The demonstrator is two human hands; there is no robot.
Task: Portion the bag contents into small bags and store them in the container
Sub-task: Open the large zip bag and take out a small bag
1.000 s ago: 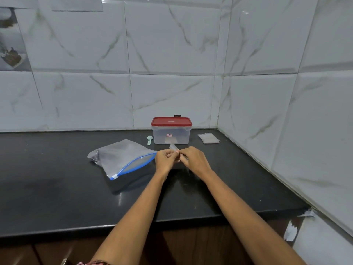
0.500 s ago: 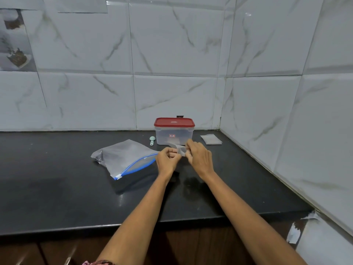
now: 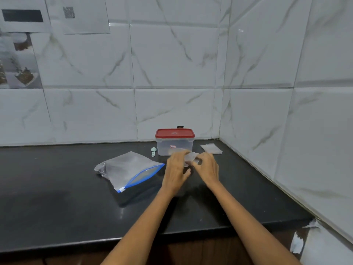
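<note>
A small clear bag [image 3: 191,157] is pinched between my left hand [image 3: 176,169] and my right hand [image 3: 207,167], just in front of the container. The container [image 3: 174,143] is clear plastic with a red lid on it and stands near the back wall. A large grey zip bag [image 3: 128,169] with a blue zipper strip lies flat on the black counter, to the left of my hands. A pale green scoop [image 3: 153,151] lies left of the container. A stack of small clear bags [image 3: 211,148] lies to its right.
The black counter [image 3: 57,197] runs into a corner of white marble-look tiles at the back and right. Papers [image 3: 24,54] hang on the wall at the upper left. The counter's front edge crosses below my forearms.
The view has tilted up. My hands have moved apart a little and spread the small bag between them, closer to the container.
</note>
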